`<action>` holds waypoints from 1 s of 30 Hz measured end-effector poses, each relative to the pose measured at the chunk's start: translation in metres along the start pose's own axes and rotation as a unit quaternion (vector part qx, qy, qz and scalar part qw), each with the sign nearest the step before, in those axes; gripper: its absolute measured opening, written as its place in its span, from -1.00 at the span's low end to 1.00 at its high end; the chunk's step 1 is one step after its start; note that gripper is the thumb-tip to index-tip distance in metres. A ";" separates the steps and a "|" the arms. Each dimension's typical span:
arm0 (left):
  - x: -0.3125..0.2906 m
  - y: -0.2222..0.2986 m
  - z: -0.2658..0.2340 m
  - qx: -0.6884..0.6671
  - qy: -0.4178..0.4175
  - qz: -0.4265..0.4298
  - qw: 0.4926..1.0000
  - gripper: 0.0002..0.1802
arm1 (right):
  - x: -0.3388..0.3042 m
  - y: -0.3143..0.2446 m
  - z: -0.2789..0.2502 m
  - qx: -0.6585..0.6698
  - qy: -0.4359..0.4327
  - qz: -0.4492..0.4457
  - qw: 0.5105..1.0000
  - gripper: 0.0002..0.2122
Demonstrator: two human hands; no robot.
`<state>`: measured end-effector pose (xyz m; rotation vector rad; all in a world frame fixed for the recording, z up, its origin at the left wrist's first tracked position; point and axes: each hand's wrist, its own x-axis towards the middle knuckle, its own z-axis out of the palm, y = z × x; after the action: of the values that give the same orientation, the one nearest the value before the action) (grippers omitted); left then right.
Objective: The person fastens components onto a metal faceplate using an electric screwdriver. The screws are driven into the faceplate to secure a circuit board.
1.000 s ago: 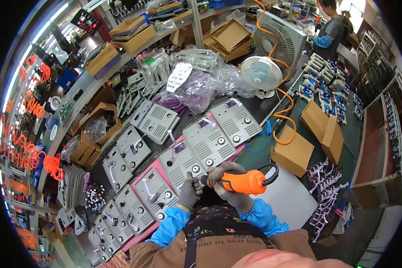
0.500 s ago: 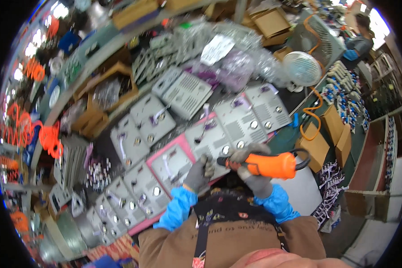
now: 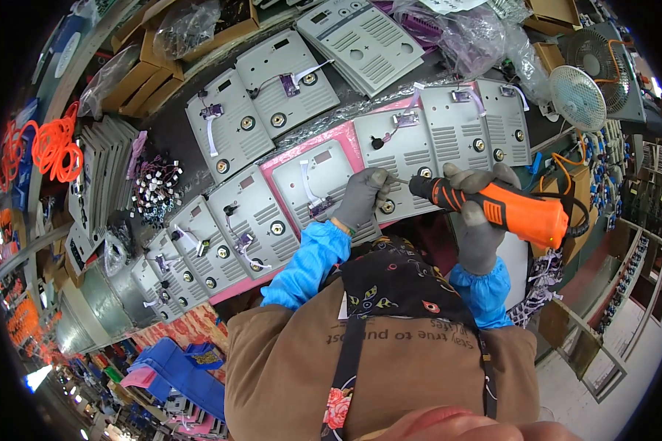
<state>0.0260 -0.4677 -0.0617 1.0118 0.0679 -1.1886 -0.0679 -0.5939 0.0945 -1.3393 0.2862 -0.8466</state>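
Observation:
My right hand (image 3: 478, 213), in a grey glove, is wrapped round an orange and black electric screwdriver (image 3: 518, 213). Its thin bit points left toward my left hand (image 3: 364, 197). That hand, gloved in grey as well, has its fingers pinched close to the bit's tip; what they hold, if anything, is too small to make out. Below and beyond both hands lie grey slotted panels. One panel (image 3: 312, 176) beside my left hand carries a white ribbon cable and a small purple circuit board (image 3: 321, 206). Another panel (image 3: 397, 151) just beyond the bit bears a round metal terminal.
Several more grey panels (image 3: 246, 213) run along the bench on pink sheeting (image 3: 272, 184). Stacked panels (image 3: 360, 44) and plastic bags stand at the back. A small white fan (image 3: 577, 99) is at the right. Bundled connectors (image 3: 157, 187) and orange coiled hose (image 3: 55, 147) lie left.
The view has shifted closer to the bench. The screwdriver's bit is now aimed at my left fingertips, and the pinching left hand has moved up beside it.

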 end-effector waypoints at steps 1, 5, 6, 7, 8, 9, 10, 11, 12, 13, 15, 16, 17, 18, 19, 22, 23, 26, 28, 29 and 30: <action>0.001 -0.002 -0.004 -0.001 0.003 0.005 1.000 -0.45 | 0.001 0.002 0.002 -0.002 0.002 0.004 1.000 -0.47; 0.006 0.019 -0.008 0.012 -0.062 -0.010 0.998 -0.40 | 0.019 0.014 -0.002 -0.066 0.025 0.043 0.997 -0.51; 0.009 0.018 -0.009 0.010 -0.060 -0.014 0.998 -0.40 | 0.028 0.020 -0.006 -0.117 0.038 0.025 0.992 -0.55; 0.015 0.016 -0.007 0.007 -0.040 -0.030 0.999 -0.46 | 0.040 0.028 -0.009 -0.167 0.049 0.007 0.985 -0.59; 0.020 0.014 -0.007 0.006 -0.021 -0.048 0.999 -0.51 | 0.052 0.039 -0.014 -0.169 0.051 0.012 0.984 -0.59; 0.024 0.010 -0.011 0.004 -0.019 -0.051 0.998 -0.51 | 0.065 0.051 -0.017 -0.207 0.063 -0.024 0.976 -0.71; 0.028 0.002 -0.017 -0.020 -0.032 -0.061 0.997 -0.58 | 0.073 0.060 -0.018 -0.245 0.075 -0.060 0.965 -0.81; 0.030 0.000 -0.019 -0.044 -0.046 -0.069 0.996 -0.63 | 0.078 0.067 -0.015 -0.246 0.074 -0.057 0.965 -0.81; 0.031 -0.002 -0.022 -0.046 -0.045 -0.071 0.995 -0.63 | 0.082 0.073 -0.011 -0.182 0.093 -0.040 0.978 -0.73; 0.030 -0.005 -0.025 -0.029 -0.043 -0.085 0.995 -0.66 | 0.085 0.077 -0.008 -0.117 0.111 -0.024 0.987 -0.65; 0.028 -0.003 -0.029 -0.012 -0.041 -0.100 0.994 -0.67 | 0.089 0.085 -0.009 -0.131 0.098 -0.011 0.986 -0.54; 0.027 -0.003 -0.030 0.004 -0.047 -0.113 0.992 -0.67 | 0.090 0.089 -0.008 -0.144 0.098 -0.008 0.985 -0.55; 0.026 -0.002 -0.031 0.019 -0.052 -0.126 0.991 -0.68 | 0.090 0.092 -0.006 -0.155 0.097 -0.004 0.983 -0.56; 0.027 -0.001 -0.032 0.017 -0.051 -0.127 0.990 -0.68 | 0.091 0.095 -0.006 -0.156 0.097 -0.002 0.983 -0.56; 0.028 -0.001 -0.032 0.019 -0.073 -0.123 0.990 -0.68 | 0.092 0.098 -0.008 -0.151 0.085 0.002 0.985 -0.57; 0.030 0.003 -0.032 0.051 -0.084 -0.137 0.986 -0.67 | 0.091 0.102 -0.005 -0.158 0.073 0.019 0.985 -0.57; 0.031 0.005 -0.031 0.084 -0.079 -0.153 0.982 -0.66 | 0.091 0.103 -0.005 -0.169 0.075 0.027 0.982 -0.57; 0.033 0.008 -0.030 0.086 -0.090 -0.154 0.980 -0.64 | 0.089 0.108 -0.007 -0.170 0.078 0.042 0.981 -0.58; 0.034 0.007 -0.029 0.094 -0.098 -0.125 0.983 -0.65 | 0.089 0.107 -0.007 -0.176 0.065 0.056 0.981 -0.56; 0.035 0.006 -0.028 0.104 -0.107 -0.094 0.984 -0.65 | 0.088 0.105 -0.008 -0.182 0.054 0.066 0.980 -0.54; 0.037 0.005 -0.027 0.102 -0.107 -0.095 0.984 -0.65 | 0.088 0.104 -0.008 -0.184 0.053 0.068 0.979 -0.54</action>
<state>0.0575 -0.4760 -0.0940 1.0661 -0.1320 -1.4958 0.0257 -0.6606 0.0207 -1.5981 0.6341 -0.7745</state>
